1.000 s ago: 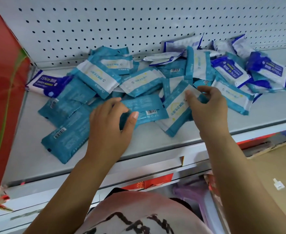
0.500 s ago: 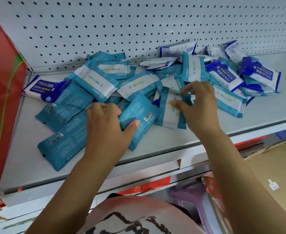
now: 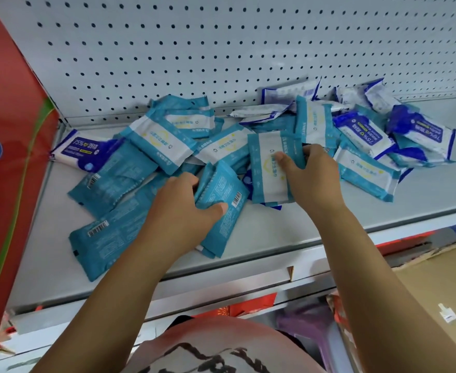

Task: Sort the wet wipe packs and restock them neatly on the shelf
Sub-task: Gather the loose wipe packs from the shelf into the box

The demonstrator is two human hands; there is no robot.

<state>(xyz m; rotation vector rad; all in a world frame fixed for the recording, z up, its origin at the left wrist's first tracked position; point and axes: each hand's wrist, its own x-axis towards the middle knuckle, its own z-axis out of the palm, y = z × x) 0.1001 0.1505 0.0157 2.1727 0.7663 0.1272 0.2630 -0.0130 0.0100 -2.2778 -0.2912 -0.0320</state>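
Nearest, the left hand [image 3: 183, 211] is curled round a barcode-up teal pack [image 3: 223, 200] resting on the shelf [image 3: 315, 238], the thumb laid across its face. Just right of it, the right hand [image 3: 313, 179] pinches a label-up teal pack [image 3: 267, 168], thumb on top. The two are best turned to one face and squared edge to edge before being set down. Beyond both hands the unsorted heap [image 3: 167, 141] is spread. The dark blue packs [image 3: 361, 133] beyond the right hand should be kept apart from the teal.
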